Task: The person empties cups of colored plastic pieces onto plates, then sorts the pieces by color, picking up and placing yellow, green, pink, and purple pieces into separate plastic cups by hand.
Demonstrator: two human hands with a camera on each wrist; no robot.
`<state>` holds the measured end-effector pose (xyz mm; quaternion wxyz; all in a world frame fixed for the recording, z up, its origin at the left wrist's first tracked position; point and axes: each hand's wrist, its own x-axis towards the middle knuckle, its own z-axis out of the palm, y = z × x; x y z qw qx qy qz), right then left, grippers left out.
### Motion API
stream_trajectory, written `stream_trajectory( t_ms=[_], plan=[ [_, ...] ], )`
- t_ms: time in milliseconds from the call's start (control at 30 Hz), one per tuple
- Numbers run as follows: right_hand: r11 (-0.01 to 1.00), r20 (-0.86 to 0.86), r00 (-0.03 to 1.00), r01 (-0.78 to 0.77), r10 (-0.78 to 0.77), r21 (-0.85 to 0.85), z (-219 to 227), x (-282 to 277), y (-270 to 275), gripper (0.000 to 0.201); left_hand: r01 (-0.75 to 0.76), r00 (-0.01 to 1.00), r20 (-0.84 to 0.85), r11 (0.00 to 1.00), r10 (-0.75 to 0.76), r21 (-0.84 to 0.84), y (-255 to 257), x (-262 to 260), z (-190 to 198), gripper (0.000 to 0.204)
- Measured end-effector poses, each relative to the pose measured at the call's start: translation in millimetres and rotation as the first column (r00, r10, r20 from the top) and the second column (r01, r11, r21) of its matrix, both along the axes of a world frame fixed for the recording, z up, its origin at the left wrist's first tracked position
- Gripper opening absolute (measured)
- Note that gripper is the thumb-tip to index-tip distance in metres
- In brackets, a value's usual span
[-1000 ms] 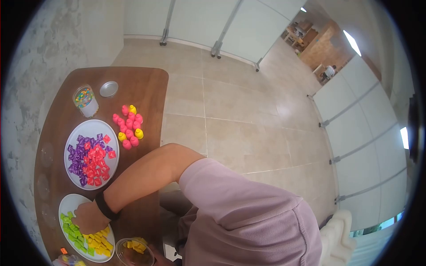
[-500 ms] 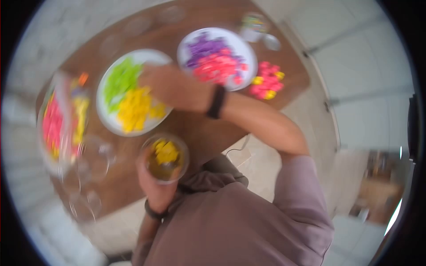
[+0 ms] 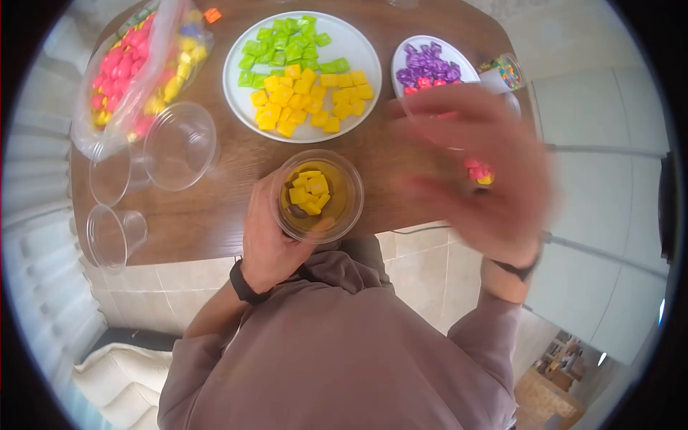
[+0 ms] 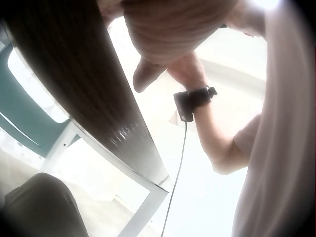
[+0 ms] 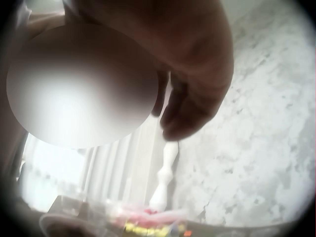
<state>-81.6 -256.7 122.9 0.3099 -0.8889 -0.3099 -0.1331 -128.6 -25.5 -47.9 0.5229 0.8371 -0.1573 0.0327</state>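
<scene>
My left hand (image 3: 266,236) grips a clear plastic cup (image 3: 347,192) from its side, at the near edge of the table. Inside the cup lies a small heap of yellow square pieces (image 3: 309,192). My right hand (image 3: 480,172), blurred, is raised to the right of the cup, partly covering the plate behind it. Its fingers hang loosely bent in the right wrist view, with nothing visible between them. Beyond the cup, a round white plate (image 3: 233,107) carries green square pieces (image 3: 290,43) and yellow ones (image 3: 283,107).
A second white plate (image 3: 396,61) bears purple pieces (image 3: 426,64) and red ones. At left stand several clear cups (image 3: 180,147) beside a clear bag (image 3: 86,136) of pink and yellow items. A jar (image 3: 505,75) is at far right, near pink and yellow bottle-shaped pieces (image 3: 479,170).
The head view has swung round to face the table. My right hand has left the plate of green and yellow pieces and moved right. My left hand still holds the cup.
</scene>
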Motion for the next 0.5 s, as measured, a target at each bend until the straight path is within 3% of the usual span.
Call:
stream_trajectory(
  t_ms=[33,100,133,167,200,233,267,333,367,400,433,500],
  plan=[
    [0.990,0.096,0.988,0.114,-0.123,0.088,12.5,-10.3,-8.6,0.038,0.019,0.999,0.037,1.000,-0.019,0.005,2.6,0.6,-0.8,0.085],
    [0.905,0.128,0.964,0.169,-0.235,0.390,48.0,-35.6,-29.1,0.041,-0.013,0.999,0.046,0.999,0.015,-0.043,4.9,-1.1,-3.1,0.092],
    [0.967,0.101,0.987,-0.143,0.123,0.211,85.9,-38.5,-67.0,0.065,-0.034,0.997,0.064,0.994,0.041,-0.100,4.5,-1.1,-3.3,0.098],
    [0.889,0.011,0.890,-0.456,0.456,0.044,112.8,-42.7,-95.7,0.092,-0.028,0.997,0.065,0.995,0.035,-0.096,9.2,-4.6,1.3,0.098],
    [0.875,0.357,0.906,-0.350,0.226,0.336,99.7,-58.8,-80.4,0.069,-0.010,0.995,0.101,0.998,0.017,-0.069,19.7,-10.5,9.2,0.105],
    [0.729,0.575,0.810,-0.324,-0.116,0.603,82.9,-75.8,-62.8,0.052,0.008,0.991,0.137,0.999,-0.002,-0.043,30.6,-15.5,12.8,0.112],
    [0.732,0.577,0.807,-0.319,-0.123,0.602,75.8,-82.3,-59.8,0.052,-0.006,0.945,0.325,1.000,0.011,-0.019,43.5,-19.7,7.7,0.116],
    [0.757,0.617,0.771,-0.307,-0.156,0.577,68.1,-90.8,-57.8,0.051,0.027,0.868,0.496,0.995,0.026,-0.099,74.5,-21.2,39.8,0.100],
    [0.760,0.612,0.776,-0.302,-0.155,0.575,69.0,-95.0,-62.2,0.051,-0.010,0.721,0.688,0.995,0.079,-0.104,77.6,-8.8,72.9,0.079],
    [0.828,0.465,0.880,-0.191,-0.094,0.528,70.4,-101.0,-69.6,0.052,-0.010,0.731,0.677,0.994,0.081,-0.109,83.0,-0.9,112.5,0.079],
    [0.886,0.289,0.956,-0.088,-0.053,0.455,71.2,-107.4,-73.1,0.054,0.113,0.750,0.660,0.978,0.033,-0.178,89.4,6.5,157.0,0.084],
    [0.869,0.215,0.974,-0.166,0.070,0.466,79.9,-84.1,-50.5,0.062,0.337,0.759,0.648,0.889,-0.061,-0.311,97.6,13.8,208.4,0.096]
  ],
)
